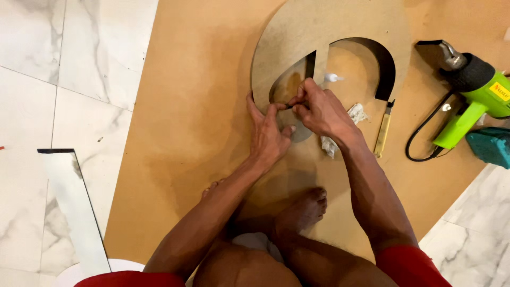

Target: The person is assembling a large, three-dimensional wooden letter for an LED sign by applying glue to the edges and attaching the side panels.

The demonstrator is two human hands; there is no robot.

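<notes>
- Yellow rectangular label (500, 91): on the green heat gun (474, 94), well right of the curved fibreboard cutout (297, 32).
- Teal case (491, 144): just below the heat gun; black cord (423, 133) loops toward the cutout.
- Yellow-handled tool (383, 130), crumpled cloth (357, 112), small white tube (332, 78): at the cutout's lower right opening.
- Cutout: lies flat on the brown board (186, 133) covering the marble floor (53, 79).
- Left hand (269, 133): fingers spread, pressing the cutout's inner edge.
- Right hand (319, 109): clenched, pinching a small dark item (291, 104) at that edge.
</notes>
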